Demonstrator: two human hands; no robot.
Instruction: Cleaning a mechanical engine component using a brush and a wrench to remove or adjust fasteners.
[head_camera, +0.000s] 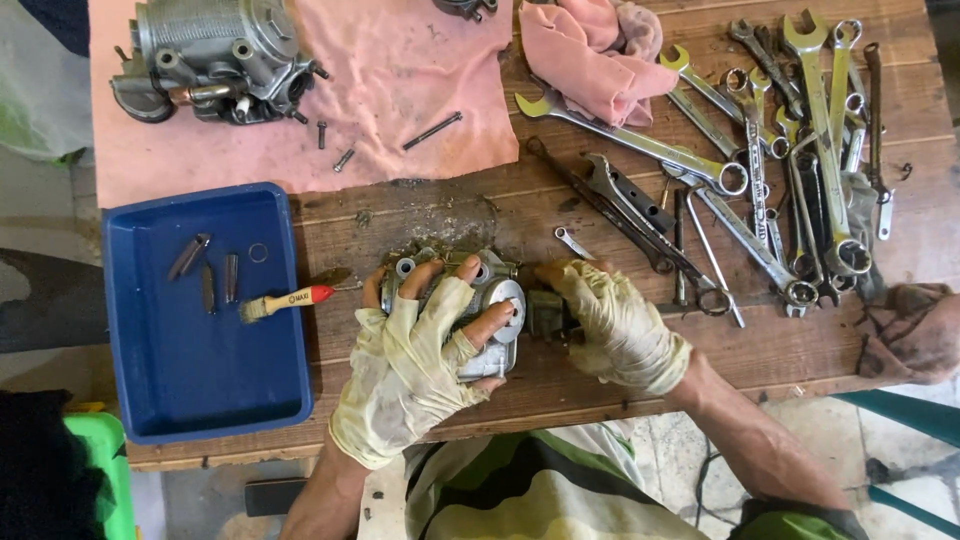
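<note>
Hands: left hand (415, 365) in torn glove grasps grey cast-metal engine part (487, 305); right hand (615, 325) grips its dark fitting (547, 315). Location: wooden plank worktop (480, 215), beside blue plastic tray (195, 400).

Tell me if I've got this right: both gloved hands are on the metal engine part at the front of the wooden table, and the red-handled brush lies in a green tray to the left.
Not quite. The head view shows the tray is blue, not green. The rest holds: the left hand and right hand are on the metal engine part, and the red-handled brush lies in that tray.
</note>
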